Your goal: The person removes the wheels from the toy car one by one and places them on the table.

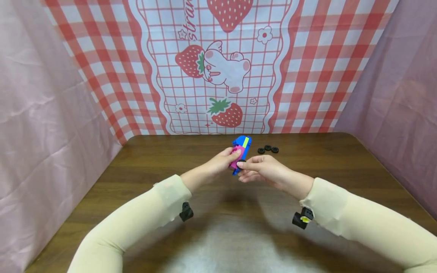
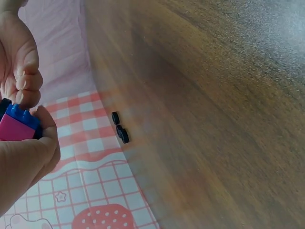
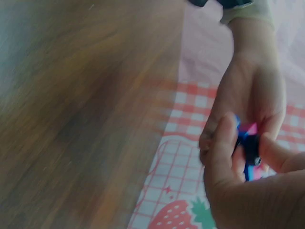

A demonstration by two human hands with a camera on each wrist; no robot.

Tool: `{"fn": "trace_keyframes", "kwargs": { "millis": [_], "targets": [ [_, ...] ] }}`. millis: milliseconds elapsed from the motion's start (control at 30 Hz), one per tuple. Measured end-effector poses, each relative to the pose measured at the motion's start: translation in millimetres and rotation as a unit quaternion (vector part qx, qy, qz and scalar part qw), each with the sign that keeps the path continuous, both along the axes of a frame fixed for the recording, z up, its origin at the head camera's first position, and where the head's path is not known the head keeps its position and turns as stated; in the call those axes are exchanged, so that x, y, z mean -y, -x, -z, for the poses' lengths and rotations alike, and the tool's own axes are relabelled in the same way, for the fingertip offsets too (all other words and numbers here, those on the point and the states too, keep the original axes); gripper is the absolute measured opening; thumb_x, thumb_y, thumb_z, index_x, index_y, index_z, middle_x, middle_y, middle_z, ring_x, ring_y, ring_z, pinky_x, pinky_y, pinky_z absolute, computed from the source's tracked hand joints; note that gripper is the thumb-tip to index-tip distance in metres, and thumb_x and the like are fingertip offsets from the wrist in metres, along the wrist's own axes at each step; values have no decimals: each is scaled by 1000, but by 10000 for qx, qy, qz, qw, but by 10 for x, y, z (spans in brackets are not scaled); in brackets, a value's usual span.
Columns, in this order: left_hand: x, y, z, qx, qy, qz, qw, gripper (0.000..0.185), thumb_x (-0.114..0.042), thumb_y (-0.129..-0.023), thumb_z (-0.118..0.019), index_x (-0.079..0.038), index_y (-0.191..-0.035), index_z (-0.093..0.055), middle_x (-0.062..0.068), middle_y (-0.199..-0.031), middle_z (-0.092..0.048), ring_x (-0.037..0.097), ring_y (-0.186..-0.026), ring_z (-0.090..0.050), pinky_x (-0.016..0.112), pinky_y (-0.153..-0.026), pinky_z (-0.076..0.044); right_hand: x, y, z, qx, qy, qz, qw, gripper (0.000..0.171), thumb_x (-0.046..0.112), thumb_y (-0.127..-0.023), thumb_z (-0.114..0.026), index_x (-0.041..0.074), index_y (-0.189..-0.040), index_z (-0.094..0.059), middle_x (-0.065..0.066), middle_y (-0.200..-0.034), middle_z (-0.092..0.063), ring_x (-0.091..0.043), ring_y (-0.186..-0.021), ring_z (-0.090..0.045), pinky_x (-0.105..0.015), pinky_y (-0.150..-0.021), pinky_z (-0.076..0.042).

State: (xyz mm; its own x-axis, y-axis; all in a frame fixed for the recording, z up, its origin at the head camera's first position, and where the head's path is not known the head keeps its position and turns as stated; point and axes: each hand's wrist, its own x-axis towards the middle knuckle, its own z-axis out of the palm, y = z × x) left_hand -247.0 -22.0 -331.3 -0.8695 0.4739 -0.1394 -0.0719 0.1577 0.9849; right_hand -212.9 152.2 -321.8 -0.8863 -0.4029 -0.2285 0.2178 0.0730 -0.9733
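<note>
A small brick-built toy (image 1: 242, 148), blue and pink with a yellow-green stripe, is held tilted above the table. My left hand (image 1: 226, 158) grips its pink side; the left wrist view shows the fingers (image 2: 23, 78) curled round the blue and pink bricks (image 2: 18, 125). My right hand (image 1: 252, 169) pinches a small black wheel (image 1: 241, 163) against the toy's lower end. In the right wrist view that wheel (image 3: 252, 151) sits on the blue part between thumb and finger. Three loose black wheels (image 1: 268, 148) lie on the table just behind the hands.
The brown wooden table (image 1: 143, 167) is bordered by pink cloth on both sides and a red-checked strawberry cloth (image 1: 218, 68) at the back. The loose wheels (image 2: 120, 129) lie near the table's far edge.
</note>
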Motion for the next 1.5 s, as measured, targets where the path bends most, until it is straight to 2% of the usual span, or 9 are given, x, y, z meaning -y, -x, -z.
{"fn": "trace_keyframes", "kwargs": {
  "millis": [267, 467, 600, 733, 1000, 1200, 1367, 1433, 1500],
  "targets": [
    [21, -6, 34, 117, 2, 143, 9998, 43, -27, -106, -38, 3, -137, -36, 16, -121, -53, 22, -113, -53, 43, -106, -39, -42, 72, 98, -669, -463, -790, 9936, 33, 26, -100, -55, -7, -98, -55, -8, -79, -69, -16, -69, -69, -35, -72, -59],
    [21, -13, 26, 18, -28, 102, 9999, 41, -27, -105, -39, 3, -133, -39, 12, -110, -56, 19, -98, -58, 36, -95, -45, -47, 106, 109, -978, -601, -984, 9885, 42, 33, -99, -54, -9, -95, -57, -6, -75, -69, -14, -63, -68, -33, -65, -58],
    [17, -12, 22, -62, 23, 104, 9999, 41, -27, -105, -39, 3, -133, -39, 11, -108, -56, 18, -96, -57, 32, -90, -46, -42, 115, 123, -1072, -700, -817, 9884, 46, 33, -99, -56, -13, -93, -59, -5, -68, -68, -12, -55, -63, -29, -55, -55],
    [14, -17, 28, -167, 119, 56, 9998, 43, -27, -106, -38, 5, -134, -37, 16, -117, -54, 19, -103, -54, 34, -93, -45, -20, 104, 143, -1454, -1144, -436, 9818, 45, 34, -97, -60, -9, -86, -66, -3, -62, -66, -10, -47, -55, -24, -45, -45],
    [-1, -23, 63, -356, 470, -150, 9981, 45, -27, -105, -40, 7, -134, -38, 21, -123, -53, 22, -107, -53, 39, -99, -45, 48, 58, 162, -1642, -1727, 149, 9711, 42, 38, -93, -64, -1, -76, -69, -8, -60, -65, -9, -44, -49, -23, -42, -40],
    [-47, -57, 40, -293, 812, -274, 9959, 47, -30, -104, -44, 7, -132, -40, 19, -118, -55, 21, -102, -54, 37, -92, -47, 37, 4, 199, -1901, -1879, 286, 9632, 41, 35, -93, -65, -4, -77, -69, -4, -57, -62, -9, -45, -49, -22, -42, -39],
    [-27, -33, 49, -246, 958, -242, 9948, 45, -30, -103, -45, 7, -129, -41, 15, -110, -55, 19, -95, -54, 32, -84, -47, 62, -15, 226, -2342, -2091, 304, 9489, 39, 34, -92, -66, 0, -72, -68, -3, -55, -61, -9, -43, -50, -23, -41, -40],
    [-5, -10, 61, -233, 992, -188, 9946, 44, -30, -103, -46, 7, -127, -42, 14, -108, -55, 19, -94, -54, 33, -85, -48, 67, 1, 241, -2382, -2051, 198, 9491, 39, 34, -92, -66, 0, -73, -68, -6, -57, -63, -10, -44, -52, -28, -43, -46],
    [10, 9, 63, -220, 979, -103, 9949, 43, -31, -103, -45, 6, -127, -43, 14, -108, -55, 19, -95, -54, 35, -88, -48, 62, 19, 241, -2275, -1875, 53, 9555, 38, 32, -94, -64, -2, -76, -68, -12, -62, -65, -12, -45, -56, -35, -47, -52]
  ]
}}
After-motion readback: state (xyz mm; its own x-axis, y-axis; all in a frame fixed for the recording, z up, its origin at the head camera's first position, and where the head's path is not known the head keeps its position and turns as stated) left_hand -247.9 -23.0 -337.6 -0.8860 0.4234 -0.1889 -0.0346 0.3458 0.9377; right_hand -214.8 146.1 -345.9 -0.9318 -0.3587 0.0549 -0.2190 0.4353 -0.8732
